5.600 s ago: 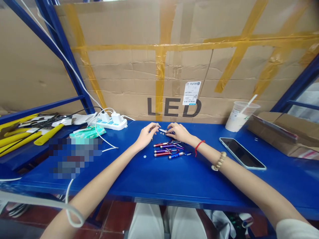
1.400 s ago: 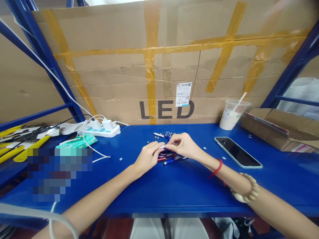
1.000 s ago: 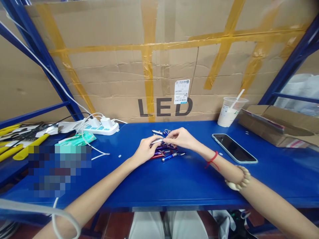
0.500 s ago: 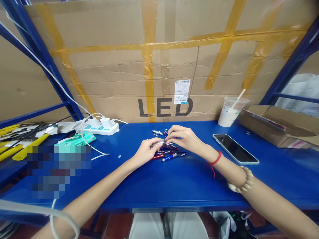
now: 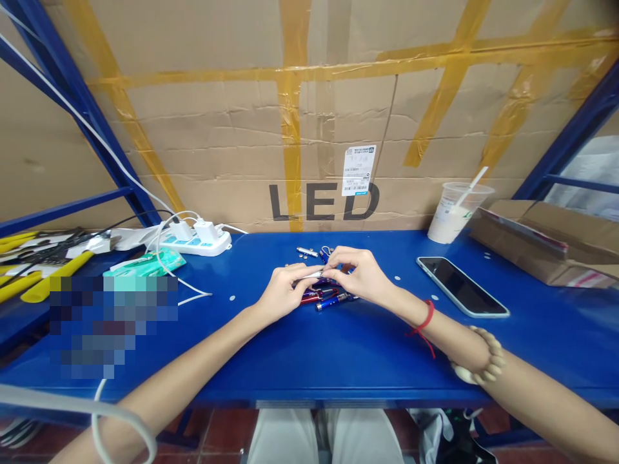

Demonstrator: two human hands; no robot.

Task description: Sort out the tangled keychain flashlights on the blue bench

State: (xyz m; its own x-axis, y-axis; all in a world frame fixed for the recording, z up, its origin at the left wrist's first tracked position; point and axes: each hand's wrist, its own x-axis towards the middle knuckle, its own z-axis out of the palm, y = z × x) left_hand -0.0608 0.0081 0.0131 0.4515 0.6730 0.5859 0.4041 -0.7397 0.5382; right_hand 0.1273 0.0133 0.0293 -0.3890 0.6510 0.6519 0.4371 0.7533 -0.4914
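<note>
My left hand [image 5: 284, 291] is closed around a small silver penlight-like tube [image 5: 313, 274], which lies roughly level between the two hands. With thumb and fingers pinched together, my right hand [image 5: 356, 273] grips the tube's right end; its fingers partly cover that end. Under and in front of the hands lie several small metal flashlights with clips, among them a blue flashlight [image 5: 331, 302] and a red flashlight [image 5: 313, 296]. Behind the hands rest another silver tube [image 5: 307, 252] and a few tiny round cells [image 5: 303, 256].
A white power strip [image 5: 206, 245] with plugs and a green packet [image 5: 145, 263] are at left. To the right lie a phone [image 5: 461, 287], a drink cup [image 5: 452, 216] with a straw and an open cardboard box [image 5: 546, 241]. A large carton [image 5: 217, 148] backs the blue table [image 5: 290, 361].
The silver tube has turned slightly in my fingers and its right end is tilted up a little. Both hands stay together, and the camera view has shifted slightly.
</note>
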